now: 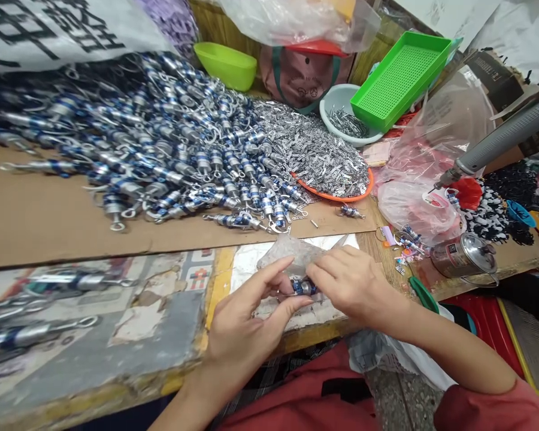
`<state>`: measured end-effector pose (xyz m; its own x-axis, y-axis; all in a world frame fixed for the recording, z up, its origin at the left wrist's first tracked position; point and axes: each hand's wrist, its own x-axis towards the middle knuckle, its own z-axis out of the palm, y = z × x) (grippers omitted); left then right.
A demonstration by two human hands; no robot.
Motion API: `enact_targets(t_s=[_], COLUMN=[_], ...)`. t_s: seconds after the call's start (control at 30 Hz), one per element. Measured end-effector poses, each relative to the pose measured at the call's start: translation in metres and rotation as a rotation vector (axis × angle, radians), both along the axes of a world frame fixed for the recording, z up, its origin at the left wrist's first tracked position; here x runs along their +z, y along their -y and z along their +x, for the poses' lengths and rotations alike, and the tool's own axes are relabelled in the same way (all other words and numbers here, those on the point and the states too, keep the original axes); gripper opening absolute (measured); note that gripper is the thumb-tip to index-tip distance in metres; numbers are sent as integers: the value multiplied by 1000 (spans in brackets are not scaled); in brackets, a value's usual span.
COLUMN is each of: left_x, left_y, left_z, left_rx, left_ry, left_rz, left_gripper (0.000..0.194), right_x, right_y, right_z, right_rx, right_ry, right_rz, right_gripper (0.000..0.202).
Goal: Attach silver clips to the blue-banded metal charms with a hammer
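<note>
Between my hands, over the near edge of the bench, is a small blue-and-silver metal keychain piece (302,287). My left hand (256,311) pinches it from the left between thumb and fingers. From the right, my right hand (353,278) closes on its other end, and its curled fingers partly hide that end. Just beyond the hands lies a crumpled clear plastic bag (285,251) on a white patch of the bench. A big heap of similar blue-and-silver pieces (175,149) with ring ends spreads over cardboard at the back left.
Flat metal links (318,155) fill an orange tray (363,190). Behind stand a pale bowl (330,114) of metal pins and a green basket (402,81). A power screwdriver (503,140) hangs at right, above a lidded metal mug (458,257). More pieces (40,332) lie front left.
</note>
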<state>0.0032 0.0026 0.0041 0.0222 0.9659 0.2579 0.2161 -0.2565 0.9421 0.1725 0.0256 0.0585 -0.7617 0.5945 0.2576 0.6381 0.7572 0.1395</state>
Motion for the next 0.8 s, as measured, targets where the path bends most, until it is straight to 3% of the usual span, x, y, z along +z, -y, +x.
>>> enact_targets(t_s=[0.2,0.37,0.5,0.6,0.7,0.8], left_x=[13,15,18,19,17,14], left_y=[-3,-1,1,-1,-2,-3], left_z=[-2,0,0,-2,-6,-8], left_rx=[12,-2,42,-35,-94,-108], left_ry=[-116,-51,171,288,225,96], left_rz=[103,158,-82,-199,-152,-34], left_gripper=[32,18,13,10,10,9], right_x=[22,25,15,-1,-17,-25], right_y=[11,18,22,24,24,22], right_z=[-13,-11,0,9,13,11], right_rx=[12,23,-51,20,109,140], right_ry=[148,201,-159,-378,-475,-504], right_rz=[47,4,-161,-171,-45,-20], right_gripper=[23,25,20,18,21,21])
